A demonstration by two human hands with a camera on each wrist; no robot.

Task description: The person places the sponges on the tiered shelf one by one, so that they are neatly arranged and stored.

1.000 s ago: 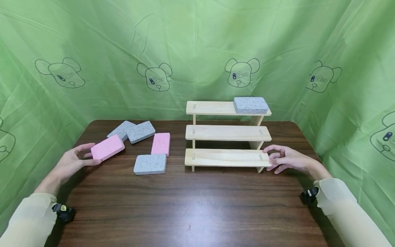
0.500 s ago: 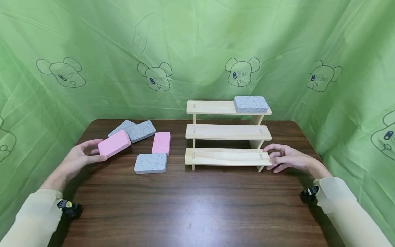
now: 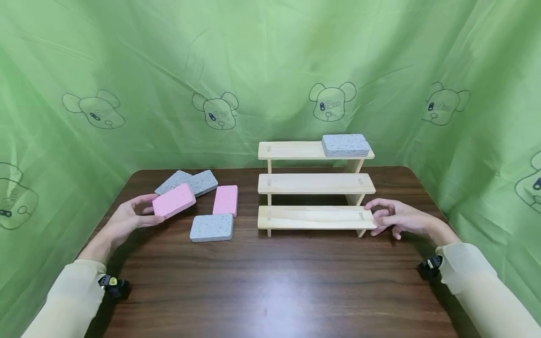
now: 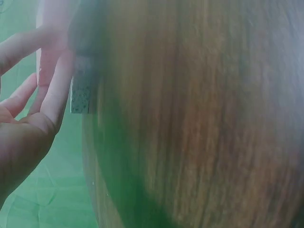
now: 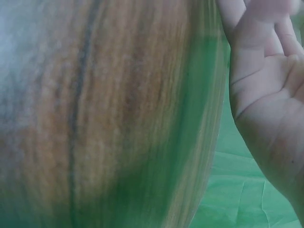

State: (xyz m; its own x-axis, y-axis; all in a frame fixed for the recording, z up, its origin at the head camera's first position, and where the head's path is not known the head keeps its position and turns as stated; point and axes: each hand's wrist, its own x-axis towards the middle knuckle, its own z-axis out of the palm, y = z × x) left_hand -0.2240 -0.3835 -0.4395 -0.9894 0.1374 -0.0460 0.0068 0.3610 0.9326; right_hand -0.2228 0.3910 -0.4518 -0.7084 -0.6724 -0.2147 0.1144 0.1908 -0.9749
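In the head view my left hand (image 3: 127, 219) grips a pink sponge (image 3: 174, 201) by its left end, thumb at the near side and fingers at the far side. The sponge is tilted and partly overlaps two grey speckled sponges (image 3: 204, 182) behind it. To their right lie another pink sponge (image 3: 226, 200) and, nearer, a grey sponge (image 3: 211, 228). My right hand (image 3: 401, 218) holds the right end of the lowest step of a three-tier wooden stand (image 3: 313, 218) between thumb and fingers. The right wrist view shows the palm (image 5: 270, 104), its fingertips cut off.
One more grey sponge (image 3: 345, 145) rests on the right end of the stand's top tier. The dark wooden table (image 3: 262, 281) is backed by a green curtain (image 3: 270, 56) with bear-head drawings, which also hangs at both sides.
My left hand has carried the pink sponge to the right, and the sponge has turned flatter toward the camera. The right hand stays at the stand. The head view has shifted slightly.
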